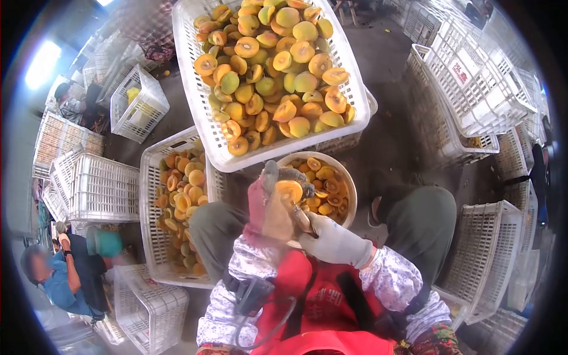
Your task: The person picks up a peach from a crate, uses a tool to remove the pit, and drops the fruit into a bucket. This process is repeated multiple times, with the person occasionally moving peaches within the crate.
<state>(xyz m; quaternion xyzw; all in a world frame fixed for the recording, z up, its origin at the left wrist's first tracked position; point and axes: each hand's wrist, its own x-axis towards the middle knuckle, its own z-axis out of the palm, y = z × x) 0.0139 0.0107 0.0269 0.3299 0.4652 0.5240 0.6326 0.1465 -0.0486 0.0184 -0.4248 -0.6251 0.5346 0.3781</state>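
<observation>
A halved orange fruit (289, 192) is held in my left hand (269, 204), which wears a glove with dark fingertips curled round the fruit. My right hand (334, 241), in a white glove, is closed on a small tool (303, 220) whose end is close to the fruit. Just behind both hands stands a round white bucket (352, 204) with halved fruit (325, 186) inside. Beyond it, a large white crate (195, 112) is heaped with halved yellow-orange fruit (269, 83). The tool's tip is too small to make out.
Left of my knee, another crate (149, 236) holds fruit halves. Stacked white crates stand at the left (106, 188) and right (473, 83), with one (482, 254) near my right knee. A seated person in blue (62, 281) is at the lower left; another person (74, 106) sits farther back.
</observation>
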